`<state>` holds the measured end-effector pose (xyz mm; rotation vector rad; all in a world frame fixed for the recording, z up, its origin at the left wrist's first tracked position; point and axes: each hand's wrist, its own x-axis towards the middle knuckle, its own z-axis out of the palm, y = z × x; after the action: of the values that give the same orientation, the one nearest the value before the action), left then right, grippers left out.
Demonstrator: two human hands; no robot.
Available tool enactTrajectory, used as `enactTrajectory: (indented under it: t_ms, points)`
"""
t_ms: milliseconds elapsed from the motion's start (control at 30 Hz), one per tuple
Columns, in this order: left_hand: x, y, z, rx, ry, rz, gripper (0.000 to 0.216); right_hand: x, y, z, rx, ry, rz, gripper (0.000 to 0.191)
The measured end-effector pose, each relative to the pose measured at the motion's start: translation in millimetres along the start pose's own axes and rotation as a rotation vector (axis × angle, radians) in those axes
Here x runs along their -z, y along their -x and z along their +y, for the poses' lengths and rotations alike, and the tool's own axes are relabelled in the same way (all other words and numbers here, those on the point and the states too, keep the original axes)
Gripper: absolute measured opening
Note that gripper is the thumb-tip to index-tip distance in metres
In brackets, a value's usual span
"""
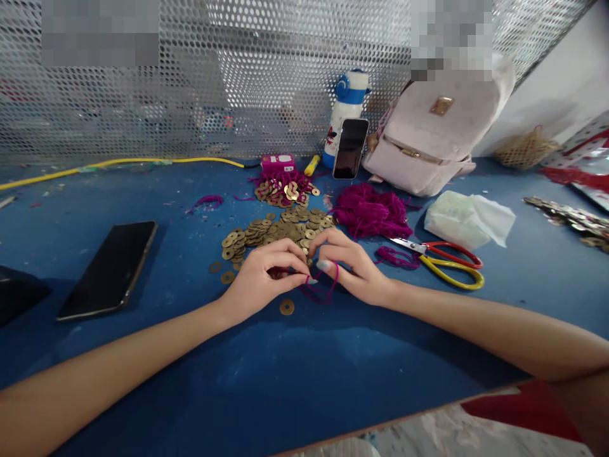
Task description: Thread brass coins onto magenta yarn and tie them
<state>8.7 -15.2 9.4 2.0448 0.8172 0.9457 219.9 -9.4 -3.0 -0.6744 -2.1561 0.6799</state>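
My left hand (269,276) and my right hand (349,266) meet over the blue table, fingertips nearly touching. Both pinch a thin purple cord (328,293), which loops below the fingers. Whether a coin sits between the fingertips, I cannot tell. Just beyond the hands spreads a pile of brass coins with holes (257,231). A single holed coin (286,307) lies on the near side of my left hand. Past my right hand is a tangled heap of purple cord (373,211), with a smaller bundle of purple cord (397,257) closer in.
Scissors (423,249) with red and yellow handles lie right of my right hand, near a tissue pack (457,219). A large black phone (111,270) is at left. A bottle (349,95), a propped phone (351,149) and a pale backpack (428,139) stand against the perforated metal panel (190,82).
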Motion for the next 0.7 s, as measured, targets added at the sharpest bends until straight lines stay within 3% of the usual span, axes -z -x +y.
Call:
enactTrajectory:
  t_ms: [167,333,433,567,700]
  points:
    - [0.5,4.5,2.0,-0.137,-0.035,0.036,0.01,0.5,-4.5,8.3,-0.226,-0.219,0.094,0.042]
    - [-0.5,3.3,5.3,-0.12,0.109,-0.222,0.011,-2.3,-6.8,23.3,-0.491,-0.595,0.343,0.045]
    - [-0.7,0.3,2.4,-0.029,0.161,-0.091,0.011,-3.1,-7.6,28.0,-0.54,-0.711,0.487,0.039]
    - [-0.3,-2.3,-7.7,0.089,0.179,0.167,0.01,-1.7,-5.1,21.4,-0.327,-0.364,0.465,0.023]
    - [0.0,-2.4,-14.7,0.153,0.208,0.284,0.012,0.0,1.3,4.8,0.039,0.134,0.219,0.016]
